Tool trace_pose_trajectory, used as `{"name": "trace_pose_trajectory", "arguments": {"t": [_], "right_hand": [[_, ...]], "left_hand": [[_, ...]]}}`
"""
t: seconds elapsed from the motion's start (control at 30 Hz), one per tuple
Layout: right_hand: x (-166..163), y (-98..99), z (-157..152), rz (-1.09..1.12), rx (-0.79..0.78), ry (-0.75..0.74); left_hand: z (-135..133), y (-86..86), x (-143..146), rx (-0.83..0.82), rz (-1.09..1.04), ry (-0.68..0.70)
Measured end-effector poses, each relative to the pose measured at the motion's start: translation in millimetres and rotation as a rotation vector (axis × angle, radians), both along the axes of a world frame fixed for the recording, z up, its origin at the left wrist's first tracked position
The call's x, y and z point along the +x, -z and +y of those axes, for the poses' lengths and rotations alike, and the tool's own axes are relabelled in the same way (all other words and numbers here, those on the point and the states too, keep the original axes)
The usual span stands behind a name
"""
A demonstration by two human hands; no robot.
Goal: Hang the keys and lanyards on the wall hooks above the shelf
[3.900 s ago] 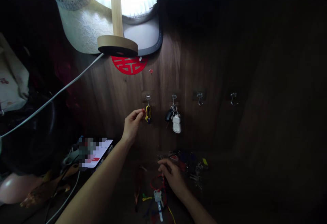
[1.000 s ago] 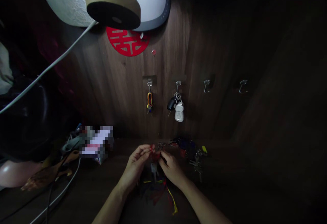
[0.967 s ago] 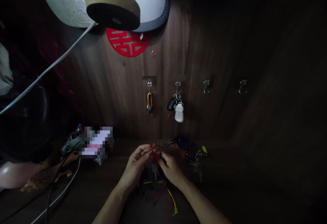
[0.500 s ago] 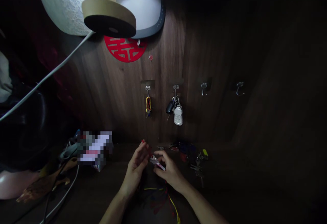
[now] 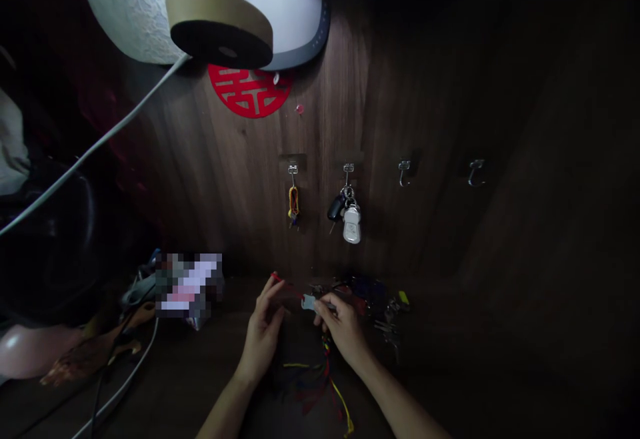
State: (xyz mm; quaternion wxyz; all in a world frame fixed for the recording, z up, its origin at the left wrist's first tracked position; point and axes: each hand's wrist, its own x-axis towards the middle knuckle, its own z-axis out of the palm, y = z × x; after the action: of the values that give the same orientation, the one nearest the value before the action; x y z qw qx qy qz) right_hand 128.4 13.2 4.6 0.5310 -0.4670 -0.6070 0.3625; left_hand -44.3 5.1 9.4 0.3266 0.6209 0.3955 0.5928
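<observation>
Left hand (image 5: 262, 337) pinches a red cord (image 5: 289, 289); right hand (image 5: 345, 332) grips a silver key (image 5: 309, 302) above the tabletop (image 5: 450, 359). 2 of 4 wall hooks (image 5: 403, 173) are loaded; loose keys (image 5: 387, 327) lie unhung.

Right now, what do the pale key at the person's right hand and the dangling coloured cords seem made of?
The pale grey key looks metallic, with a dull sheen, though dim light leaves that open. The thin red, yellow and blue cords look like matte thread, showing no shine.
</observation>
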Motion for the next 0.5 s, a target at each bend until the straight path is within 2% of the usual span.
{"name": "trace_pose_trajectory", "arguments": {"t": [0.07, 0.13, 0.27, 0.4, 0.5], "right_hand": [[-1, -1.9, -1, 0.044, -0.023, -0.010], [-2, -4.1, -1, 0.087, -0.035, -0.028], [-3, -6.3, -3, 0.113, -0.051, -0.059], [-5, -4.1, -3, 0.125, -0.083, -0.076], [-6, -2.0, -4, 0.131, -0.109, -0.101]], "left_hand": [[1, 1.9, -2, 0.044, 0.118, -0.084], [1, 4.3, -3, 0.058, 0.162, -0.102], [2, 7.8, -1, 0.002, 0.033, -0.008], [-1, 5.5, 5, -0.134, -0.174, 0.127], [-5, 1.6, 9, -0.231, -0.244, 0.207]]}}
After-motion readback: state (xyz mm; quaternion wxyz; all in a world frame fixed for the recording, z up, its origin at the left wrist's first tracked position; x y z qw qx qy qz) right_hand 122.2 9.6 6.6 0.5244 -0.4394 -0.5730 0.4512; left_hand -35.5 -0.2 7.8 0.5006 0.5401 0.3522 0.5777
